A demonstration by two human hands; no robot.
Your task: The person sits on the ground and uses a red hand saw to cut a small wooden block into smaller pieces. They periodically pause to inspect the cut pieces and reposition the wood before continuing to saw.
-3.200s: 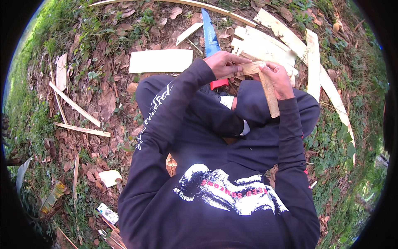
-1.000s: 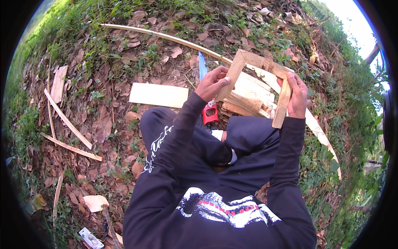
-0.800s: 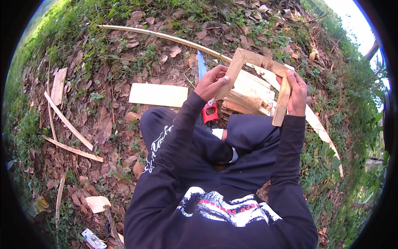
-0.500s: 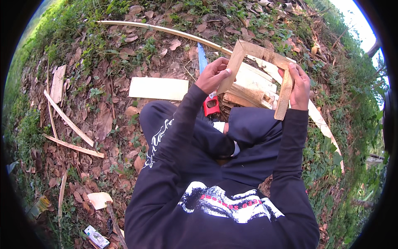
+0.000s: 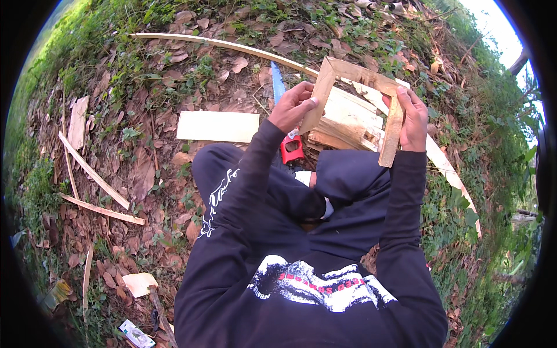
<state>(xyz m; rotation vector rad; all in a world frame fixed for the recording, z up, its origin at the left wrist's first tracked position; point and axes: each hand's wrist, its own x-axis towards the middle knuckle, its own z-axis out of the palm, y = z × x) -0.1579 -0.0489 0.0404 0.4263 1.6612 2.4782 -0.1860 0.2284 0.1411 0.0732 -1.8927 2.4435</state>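
Note:
I hold up a three-sided wooden frame (image 5: pixel 354 72) of nailed slats in front of me. My left hand (image 5: pixel 297 105) grips its left slat, and my right hand (image 5: pixel 413 119) grips its right slat near the lower end. Both arms are in black sleeves, above my crossed legs in dark trousers. A hand saw with a blue blade (image 5: pixel 278 87) and red handle (image 5: pixel 291 149) lies on the ground just beyond my knees, partly hidden by my left hand.
A flat pale board (image 5: pixel 217 126) lies on the leaf litter to the left. A stack of wood planks (image 5: pixel 348 119) sits behind the frame. A long thin strip (image 5: pixel 226 45) curves across the top. Loose slats (image 5: pixel 93 174) lie at left; grass surrounds.
The wooden frame was low over my lap three seconds ago; I have raised it and spread my hands onto its two side slats. In the last second it shifted slightly upward.

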